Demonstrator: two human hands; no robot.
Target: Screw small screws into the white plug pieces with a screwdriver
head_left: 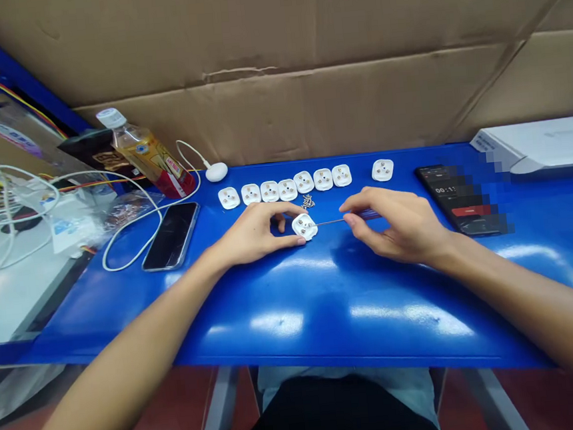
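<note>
The left hand [263,234] grips a white piece [303,225] between thumb and fingers at opposite edges, just in front of a small screw pile [308,203]; this grip probably steadies it while leaving its inner face exposed. The right hand [392,226] grasps a thin tool [330,222], its shaft lying nearly level toward the piece's right side, seemingly so that the tip can meet the post there; whether they touch, I cannot tell. Behind, 7 similar pieces [270,192] stand in a row across the blue surface [295,314], perhaps for order and easy reach. 1 separate piece [382,170] sits right of them, apparently kept distinct.
</note>
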